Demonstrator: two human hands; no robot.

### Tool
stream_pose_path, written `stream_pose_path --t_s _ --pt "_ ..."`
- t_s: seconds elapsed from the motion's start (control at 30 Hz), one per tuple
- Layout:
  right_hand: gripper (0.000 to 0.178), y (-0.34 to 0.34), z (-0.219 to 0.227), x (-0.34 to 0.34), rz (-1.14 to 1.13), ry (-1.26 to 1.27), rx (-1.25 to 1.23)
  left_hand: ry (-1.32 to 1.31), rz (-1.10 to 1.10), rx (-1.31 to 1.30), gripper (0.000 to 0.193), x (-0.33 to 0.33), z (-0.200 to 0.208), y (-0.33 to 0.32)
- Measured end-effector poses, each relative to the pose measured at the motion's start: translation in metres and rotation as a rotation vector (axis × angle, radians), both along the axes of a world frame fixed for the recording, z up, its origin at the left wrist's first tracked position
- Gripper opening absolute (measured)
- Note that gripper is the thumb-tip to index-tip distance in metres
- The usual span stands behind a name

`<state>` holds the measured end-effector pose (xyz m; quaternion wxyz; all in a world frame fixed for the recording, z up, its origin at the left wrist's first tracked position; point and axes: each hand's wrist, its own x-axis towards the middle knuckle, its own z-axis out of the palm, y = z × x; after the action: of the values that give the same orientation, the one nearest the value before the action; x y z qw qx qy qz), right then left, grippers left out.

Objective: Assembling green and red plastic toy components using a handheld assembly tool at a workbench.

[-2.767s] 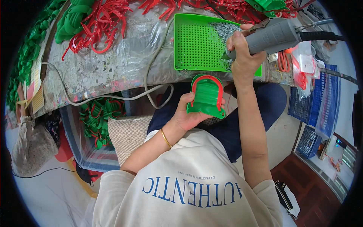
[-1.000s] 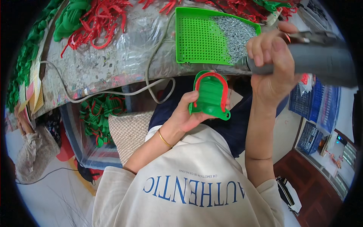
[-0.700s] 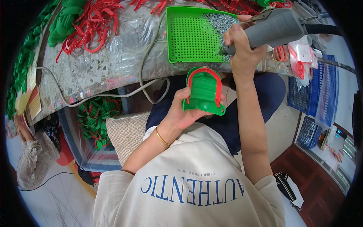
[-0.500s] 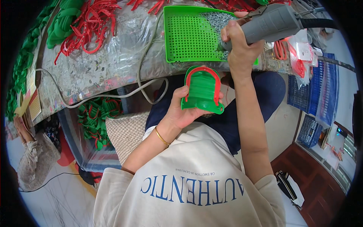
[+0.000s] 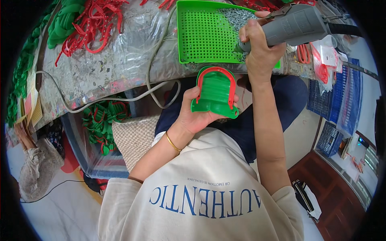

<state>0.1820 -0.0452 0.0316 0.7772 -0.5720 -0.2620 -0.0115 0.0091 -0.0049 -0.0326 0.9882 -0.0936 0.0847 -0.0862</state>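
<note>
My left hand (image 5: 192,113) is closed on a curved green plastic part (image 5: 215,90), thumb at its left edge, fingers behind it. A red U-shaped plastic piece (image 5: 232,86) lies along that part's inner rim. My right hand (image 5: 259,56) wraps around a grey electric screwdriver (image 5: 299,26), which lies slanted with its tip end down toward the right part of a green perforated tray (image 5: 205,40). Small silver screws (image 5: 237,20) are heaped in that side of the tray. Whether a screw sits on the tip is too small to tell.
Red strips (image 5: 100,24) and green parts (image 5: 66,24) pile up at the table's far left. A grey cable (image 5: 149,72) loops over the table's near edge. Below stands a blue bin (image 5: 76,144) with green-and-red pieces. At far left another person's arm (image 5: 26,140) shows.
My left hand has tipped the green part slightly and raised it a little. The screwdriver and my right hand have shifted slightly right in the picture, still over the tray.
</note>
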Motion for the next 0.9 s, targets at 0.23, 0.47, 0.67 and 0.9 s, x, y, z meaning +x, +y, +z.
stream_pose_path --t_s 0.23,0.47,0.67,0.9 --pt "0.018 -0.007 0.019 0.001 0.032 -0.001 0.063 -0.013 -0.005 0.044 0.076 0.001 0.001 0.003" --pt "0.028 -0.027 0.062 -0.049 0.219 0.082 0.069 -0.025 0.036 0.127 0.075 0.001 0.010 0.002" --pt "0.028 -0.045 0.057 -0.070 0.293 0.072 0.019 0.043 0.054 0.211 0.071 -0.005 0.013 0.002" --pt "0.027 -0.049 0.055 -0.077 0.269 0.108 0.031 0.052 0.072 0.200 0.068 -0.003 0.015 -0.003"
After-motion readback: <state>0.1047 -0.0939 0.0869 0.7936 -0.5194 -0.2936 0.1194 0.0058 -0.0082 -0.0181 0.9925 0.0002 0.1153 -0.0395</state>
